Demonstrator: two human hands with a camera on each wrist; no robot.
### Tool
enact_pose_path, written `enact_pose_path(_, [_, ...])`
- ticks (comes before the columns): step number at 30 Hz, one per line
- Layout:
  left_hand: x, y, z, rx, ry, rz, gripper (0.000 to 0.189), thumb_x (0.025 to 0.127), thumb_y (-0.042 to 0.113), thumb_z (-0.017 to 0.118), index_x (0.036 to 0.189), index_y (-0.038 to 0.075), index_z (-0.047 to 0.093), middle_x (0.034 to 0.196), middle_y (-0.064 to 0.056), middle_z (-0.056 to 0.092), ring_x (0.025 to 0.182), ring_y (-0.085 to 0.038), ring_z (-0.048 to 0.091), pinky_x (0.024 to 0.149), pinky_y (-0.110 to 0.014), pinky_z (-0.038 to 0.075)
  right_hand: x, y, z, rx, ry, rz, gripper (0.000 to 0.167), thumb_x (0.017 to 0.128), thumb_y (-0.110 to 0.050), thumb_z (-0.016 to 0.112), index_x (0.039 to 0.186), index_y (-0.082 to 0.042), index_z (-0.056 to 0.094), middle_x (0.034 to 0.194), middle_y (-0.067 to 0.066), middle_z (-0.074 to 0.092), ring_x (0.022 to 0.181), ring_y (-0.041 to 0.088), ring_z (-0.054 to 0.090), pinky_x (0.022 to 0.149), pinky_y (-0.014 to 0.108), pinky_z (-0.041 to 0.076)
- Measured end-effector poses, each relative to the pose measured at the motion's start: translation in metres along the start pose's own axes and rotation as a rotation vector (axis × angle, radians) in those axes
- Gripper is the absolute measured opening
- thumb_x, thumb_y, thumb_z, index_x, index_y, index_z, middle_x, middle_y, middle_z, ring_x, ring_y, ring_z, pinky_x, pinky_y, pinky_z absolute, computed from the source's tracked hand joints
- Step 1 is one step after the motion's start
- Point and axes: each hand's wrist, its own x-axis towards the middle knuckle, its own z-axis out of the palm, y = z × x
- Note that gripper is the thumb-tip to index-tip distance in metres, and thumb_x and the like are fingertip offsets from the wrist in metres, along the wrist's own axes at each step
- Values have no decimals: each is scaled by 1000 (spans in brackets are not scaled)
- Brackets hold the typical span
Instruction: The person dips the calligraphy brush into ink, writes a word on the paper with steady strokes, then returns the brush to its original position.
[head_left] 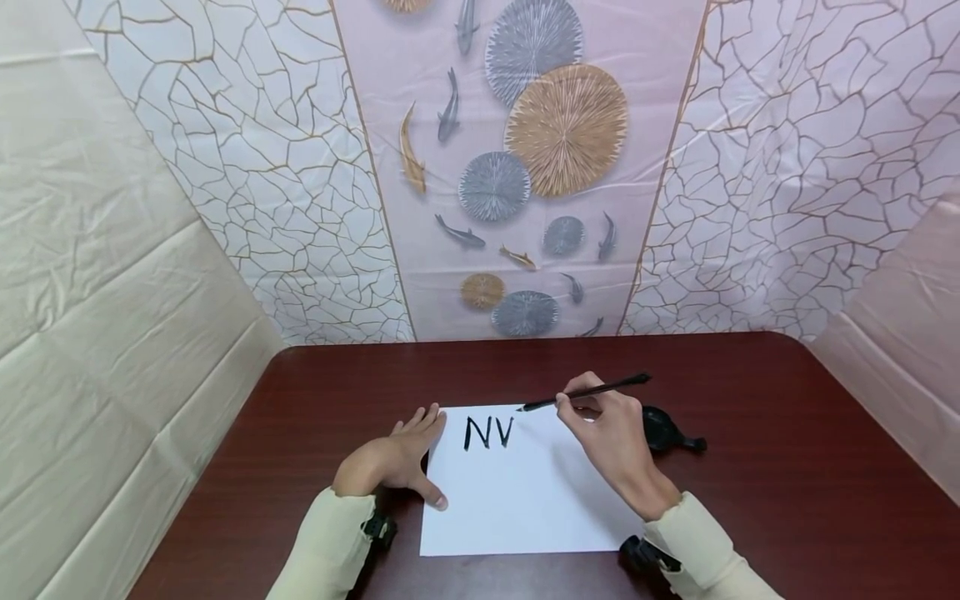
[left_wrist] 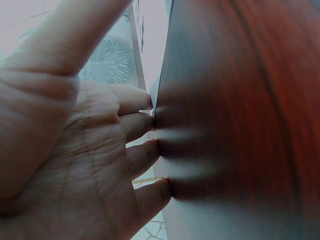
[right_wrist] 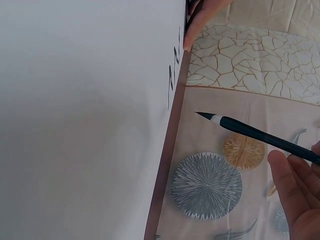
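Note:
A white sheet of paper (head_left: 517, 508) lies on the table, with the black brush-painted letters N and V (head_left: 488, 432) near its top left. My right hand (head_left: 611, 433) pinches a dark ink brush (head_left: 603, 388), held slanted over the sheet's upper edge. In the right wrist view the brush (right_wrist: 260, 134) shows a pointed black tip and a white collar, and the tip is off the paper. My left hand (head_left: 397, 458) rests at the sheet's left edge, thumb on the paper. The left wrist view shows that hand's (left_wrist: 95, 150) spread fingertips touching the dark wood.
Just right of my right hand sits a black round dish (head_left: 660, 429) with a short handle, partly hidden by that hand. The table (head_left: 787, 467) is dark reddish wood. Patterned cloth (head_left: 517, 250) hangs behind it, and plain pale cloth (head_left: 112, 333) covers the left side.

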Motion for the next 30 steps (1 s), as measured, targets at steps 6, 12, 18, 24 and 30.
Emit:
enact_pose_path(6, [-1, -1, 2, -14, -7, -5, 135, 73, 44, 98, 170, 4, 12, 178, -13, 1, 164, -33, -1, 130, -56, 9, -1, -3, -2, 138, -61, 84, 6, 101, -5, 70, 106, -8, 69, 97, 5, 77, 86, 11, 78, 75, 24, 62])
enact_pose_path(12, [2, -2, 2, -6, -4, -14, 135, 72, 44, 99, 170, 4, 14, 178, -14, 2, 164, -34, 0, 130, -58, 9, 1, -7, -8, 255, -106, 131, 10, 100, -2, 70, 109, -6, 74, 107, 7, 75, 97, 15, 78, 83, 24, 62])
enact_pose_path(18, [2, 0, -1, 4, 8, -16, 135, 71, 44, 99, 169, 4, 15, 177, -15, 3, 164, -34, 1, 130, -57, 10, 3, -11, -11, 295, -104, 146, 13, 97, 1, 74, 108, -6, 76, 108, 7, 76, 98, 16, 78, 82, 24, 62])
enact_pose_path(24, [1, 1, -1, 0, -1, -10, 134, 72, 44, 98, 169, 4, 15, 177, -16, 3, 164, -35, 1, 130, -58, 11, 3, -12, -7, 90, -82, 53, 15, 99, 1, 71, 113, -4, 69, 105, 7, 74, 93, 18, 77, 78, 24, 62])
enact_pose_path(30, [2, 2, -1, 0, -8, -15, 135, 72, 45, 98, 170, 5, 14, 177, -14, 2, 164, -34, 0, 130, -57, 10, 4, -8, -2, 93, -70, 55, 14, 102, 1, 66, 116, 0, 62, 111, 11, 66, 99, 26, 75, 80, 29, 63])
